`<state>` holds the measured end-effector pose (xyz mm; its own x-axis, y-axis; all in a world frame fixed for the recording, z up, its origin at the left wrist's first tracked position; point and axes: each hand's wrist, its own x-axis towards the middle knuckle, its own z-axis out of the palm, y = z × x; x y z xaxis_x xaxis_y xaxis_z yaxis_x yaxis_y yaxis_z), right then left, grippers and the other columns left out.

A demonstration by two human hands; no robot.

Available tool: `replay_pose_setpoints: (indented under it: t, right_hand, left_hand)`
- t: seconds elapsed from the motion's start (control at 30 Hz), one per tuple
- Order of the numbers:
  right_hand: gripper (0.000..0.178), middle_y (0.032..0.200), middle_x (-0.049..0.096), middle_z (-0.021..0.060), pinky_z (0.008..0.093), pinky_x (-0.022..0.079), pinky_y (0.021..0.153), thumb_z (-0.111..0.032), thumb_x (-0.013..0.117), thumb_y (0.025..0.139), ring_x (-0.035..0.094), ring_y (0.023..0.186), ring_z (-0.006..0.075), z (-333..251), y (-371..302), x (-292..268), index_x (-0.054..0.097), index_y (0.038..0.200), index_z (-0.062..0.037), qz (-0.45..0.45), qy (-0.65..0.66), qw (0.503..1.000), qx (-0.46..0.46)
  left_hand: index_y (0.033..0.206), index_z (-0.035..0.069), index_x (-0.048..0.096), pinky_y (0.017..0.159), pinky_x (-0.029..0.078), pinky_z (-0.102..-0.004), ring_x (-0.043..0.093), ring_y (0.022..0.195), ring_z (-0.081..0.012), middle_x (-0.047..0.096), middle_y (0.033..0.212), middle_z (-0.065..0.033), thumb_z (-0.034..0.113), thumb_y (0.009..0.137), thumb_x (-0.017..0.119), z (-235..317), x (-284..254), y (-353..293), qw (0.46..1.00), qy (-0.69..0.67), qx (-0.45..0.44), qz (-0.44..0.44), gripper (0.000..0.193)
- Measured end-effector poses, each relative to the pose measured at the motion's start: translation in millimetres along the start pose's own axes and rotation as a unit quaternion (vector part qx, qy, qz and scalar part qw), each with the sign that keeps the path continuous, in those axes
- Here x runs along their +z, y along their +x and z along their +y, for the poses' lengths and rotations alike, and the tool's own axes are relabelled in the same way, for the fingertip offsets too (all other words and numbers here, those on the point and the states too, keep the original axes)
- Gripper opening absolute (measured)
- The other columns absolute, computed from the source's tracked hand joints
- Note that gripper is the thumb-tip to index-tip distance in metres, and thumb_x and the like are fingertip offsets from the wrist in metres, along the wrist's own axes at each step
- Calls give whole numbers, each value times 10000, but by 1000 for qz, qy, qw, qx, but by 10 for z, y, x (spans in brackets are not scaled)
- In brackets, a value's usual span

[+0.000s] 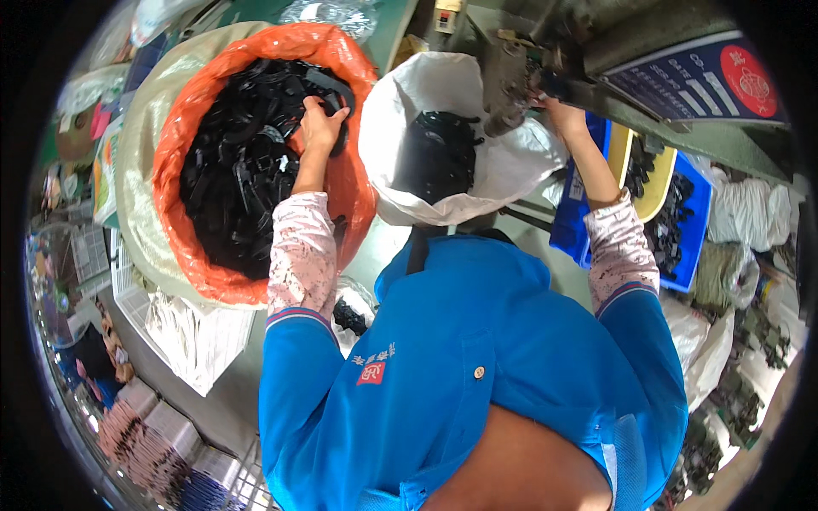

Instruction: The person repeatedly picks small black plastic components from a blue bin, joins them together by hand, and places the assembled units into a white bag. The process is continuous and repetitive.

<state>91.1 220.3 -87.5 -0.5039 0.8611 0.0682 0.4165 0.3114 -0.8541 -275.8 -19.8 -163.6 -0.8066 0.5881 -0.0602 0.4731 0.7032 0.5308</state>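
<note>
An orange bag (176, 162) at the left holds a heap of black plastic parts (234, 170). My left hand (322, 129) is over its right side, thumb and fingers closed on a curved black plastic part (339, 89). My right hand (562, 117) reaches up to the metal machine (509, 85), at its working head. Its fingers are bent together there, and what they hold is hidden. Between my hands, below the machine head, a white sack (388, 128) stands with its mouth wide, with more black parts (439, 153) inside.
Right of the machine sit a blue bin (694, 230) and a yellow bin (663, 183), both with small dark parts. A pale outer sack (136, 162) surrounds the orange bag. White crates (192, 341) stand at lower left. A dark sign plate (694, 81) is fixed to the machine.
</note>
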Motion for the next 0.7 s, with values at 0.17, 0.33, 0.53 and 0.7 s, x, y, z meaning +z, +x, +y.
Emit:
replay_pose_setpoints:
  t: [0.17,0.33,0.53,0.7]
  right_hand:
    - [69,848,674,50,283,521,640,-92,689,891,627,731,152,-806,-574,-223,681,919,-29,-30,385,913,135]
    - [129,823,663,55,293,492,658,-143,713,878,595,710,136,-1038,-643,-220,702,923,-22,-66,374,924,47]
    - [139,677,655,56,288,473,520,-96,763,816,575,548,125,-1055,-630,23,698,823,27,12,425,900,94]
    - [138,724,673,96,311,477,576,-136,740,805,628,636,180,-903,-669,292,713,834,-4,147,245,952,-107]
  left_hand:
    - [1124,0,606,863,504,-405,659,986,-348,690,1017,-203,261,761,725,-116,2,-62,999,2,-25,-37,463]
    - [983,-4,612,544,490,-265,616,613,-169,604,759,-51,59,818,620,-325,-374,-382,919,-350,-120,-134,176]
    - [1236,-36,524,983,466,-438,571,1113,-303,603,1182,-189,-28,790,598,-318,-995,-869,670,-715,-88,-183,452]
    - [1206,-50,529,933,453,-391,550,1045,-260,584,1125,-152,10,834,599,245,-978,-1086,582,-773,-32,-250,383]
